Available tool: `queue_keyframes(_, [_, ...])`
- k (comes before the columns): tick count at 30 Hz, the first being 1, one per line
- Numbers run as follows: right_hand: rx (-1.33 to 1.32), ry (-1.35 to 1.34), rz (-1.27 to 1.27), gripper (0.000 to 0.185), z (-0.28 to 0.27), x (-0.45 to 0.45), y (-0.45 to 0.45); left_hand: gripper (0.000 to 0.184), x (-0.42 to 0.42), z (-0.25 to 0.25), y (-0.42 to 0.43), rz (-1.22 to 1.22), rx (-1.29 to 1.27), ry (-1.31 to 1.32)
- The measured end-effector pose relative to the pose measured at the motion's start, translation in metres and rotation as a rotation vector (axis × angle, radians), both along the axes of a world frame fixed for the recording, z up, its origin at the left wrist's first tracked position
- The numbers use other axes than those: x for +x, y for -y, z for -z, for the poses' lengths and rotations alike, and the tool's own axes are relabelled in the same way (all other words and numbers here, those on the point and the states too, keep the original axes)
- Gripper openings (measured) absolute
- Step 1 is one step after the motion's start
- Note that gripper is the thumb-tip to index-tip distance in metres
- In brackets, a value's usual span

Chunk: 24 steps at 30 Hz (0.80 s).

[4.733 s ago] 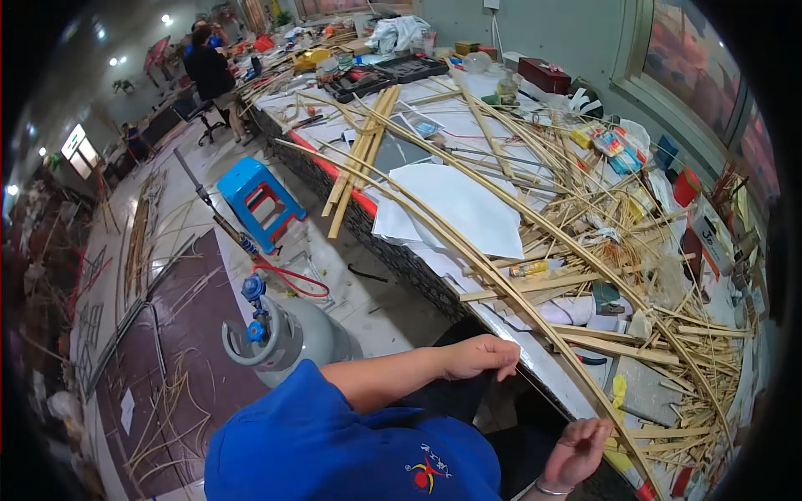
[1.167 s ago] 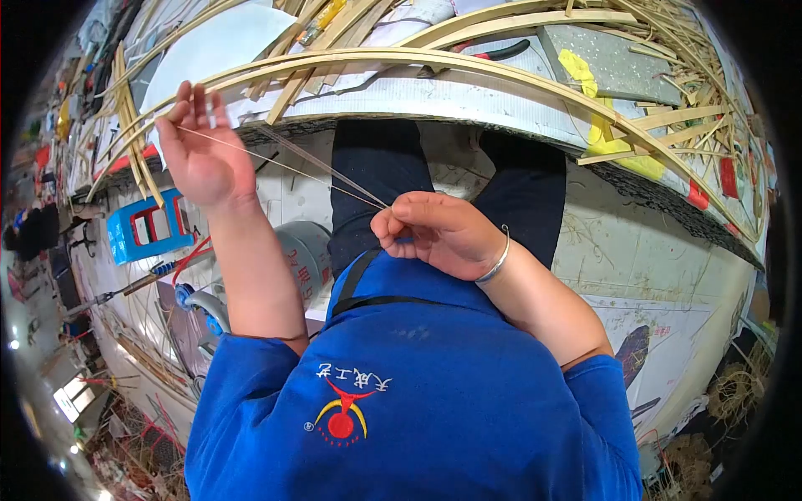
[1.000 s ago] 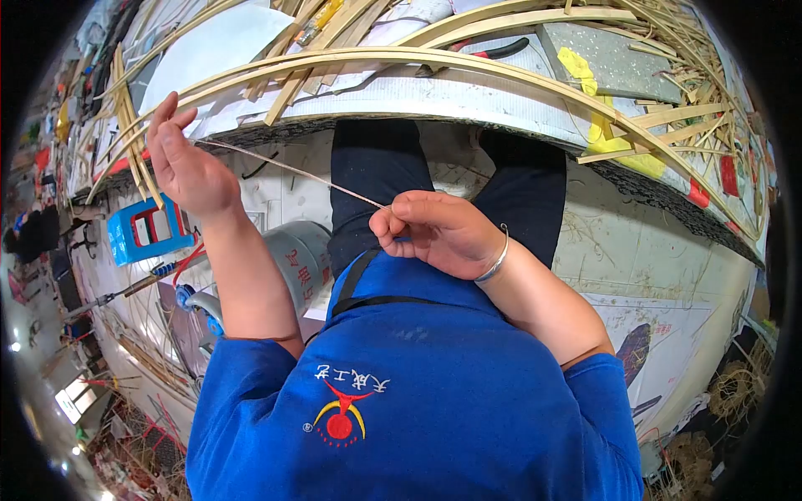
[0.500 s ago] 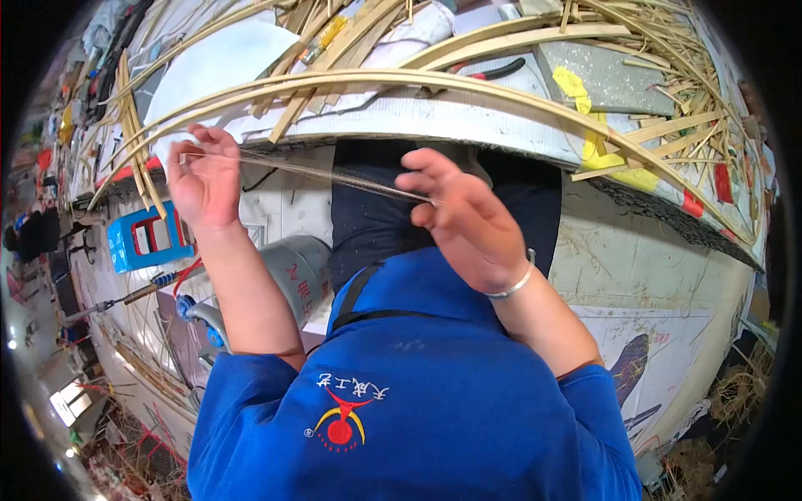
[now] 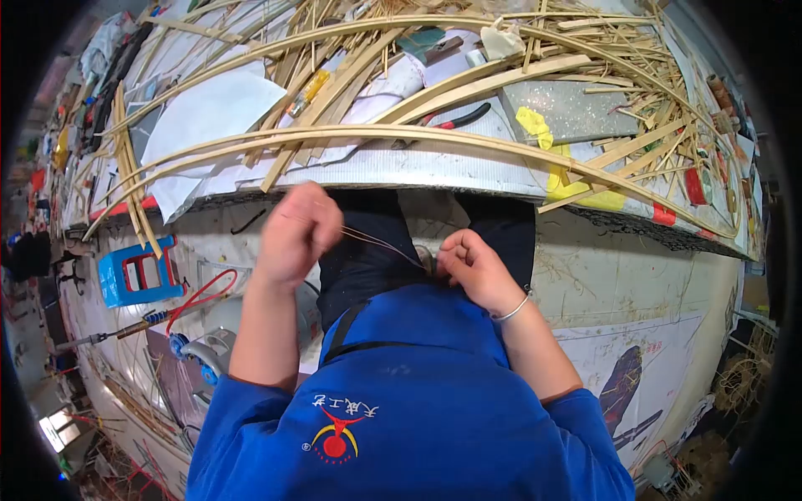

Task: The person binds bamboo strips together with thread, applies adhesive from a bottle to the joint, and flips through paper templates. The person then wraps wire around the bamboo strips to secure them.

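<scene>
My left hand (image 5: pixel 301 236), blurred, is closed above my left thigh, with thin pale strands (image 5: pixel 376 240) coming out from its fingers. These strands run down to the right, towards the fingertips of my right hand (image 5: pixel 479 271). That hand is curled in a pinch over my lap, a metal bracelet (image 5: pixel 515 308) on its wrist. Where the strands meet its fingertips is too small to make out clearly. Beyond both hands, long bent bamboo strips (image 5: pixel 401 132) lie along the near edge of the table.
The table (image 5: pixel 468 175) bears bamboo pieces, white paper (image 5: pixel 213 113), a grey slab (image 5: pixel 572 113) and dark-handled pliers (image 5: pixel 464 117). A blue stool (image 5: pixel 117 280) and a grey gas cylinder (image 5: pixel 230 321) stand at the left. Printed paper (image 5: pixel 668 351) lies on the floor at the right.
Both hands have come down from raised, spread positions and are closer together, with their fingers now curled. The strands between them are shorter and sag. The view has tilted to show more of the table.
</scene>
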State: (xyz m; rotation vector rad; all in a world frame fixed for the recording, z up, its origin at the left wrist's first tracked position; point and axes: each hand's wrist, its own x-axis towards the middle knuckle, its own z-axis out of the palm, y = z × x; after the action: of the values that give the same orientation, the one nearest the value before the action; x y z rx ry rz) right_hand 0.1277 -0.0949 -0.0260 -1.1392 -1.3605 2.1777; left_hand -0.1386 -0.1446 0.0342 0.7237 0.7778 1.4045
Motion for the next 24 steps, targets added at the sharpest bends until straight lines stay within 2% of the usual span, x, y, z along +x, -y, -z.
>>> queue_keyframes(1, [0.35,0.146,-0.003,0.026,-0.002,0.0,0.0,0.024,0.011,0.0,0.0,-0.027,-0.064,-0.264])
queue_keyframes(3, [1.044,0.445,-0.002,0.037,-0.01,0.0,-0.001,0.022,0.029,0.002,0.0,0.141,-0.03,-0.403])
queue_keyframes(4, [0.969,0.357,-0.016,0.053,-0.016,0.0,-0.004,0.02,0.038,0.0,0.001,0.205,-0.043,-0.505])
queue_keyframes(7, [0.938,-0.001,-0.106,0.059,-0.054,-0.013,-0.008,0.018,0.06,-0.021,-0.001,0.39,0.04,-0.731])
queue_keyframes(8, [0.665,-0.142,-0.187,0.062,-0.052,-0.015,-0.005,0.019,0.064,-0.022,-0.002,0.386,0.1,-0.763])
queue_keyframes(9, [0.433,-0.282,-0.201,0.056,-0.052,-0.02,0.003,0.02,0.067,-0.023,-0.003,0.382,0.164,-0.79])
queue_keyframes(11, [0.274,-0.422,-0.071,0.052,-0.04,-0.03,0.012,0.02,0.066,-0.017,-0.001,0.284,0.17,-0.709])
queue_keyframes(14, [0.019,-0.517,-0.008,0.036,-0.023,-0.03,0.013,0.021,0.056,-0.007,0.002,0.2,0.126,-0.587])
queue_keyframes(18, [0.189,-0.21,0.01,0.011,-0.039,-0.025,0.016,0.022,0.051,-0.003,0.009,0.215,0.035,-0.461])
queue_keyframes(21, [0.262,-0.224,-0.011,0.012,-0.03,-0.027,0.02,0.023,0.051,0.0,0.007,0.236,0.055,-0.458])
queue_keyframes(24, [0.174,-0.272,-0.046,0.01,-0.028,-0.025,0.019,0.021,0.051,-0.002,0.002,0.254,0.06,-0.462])
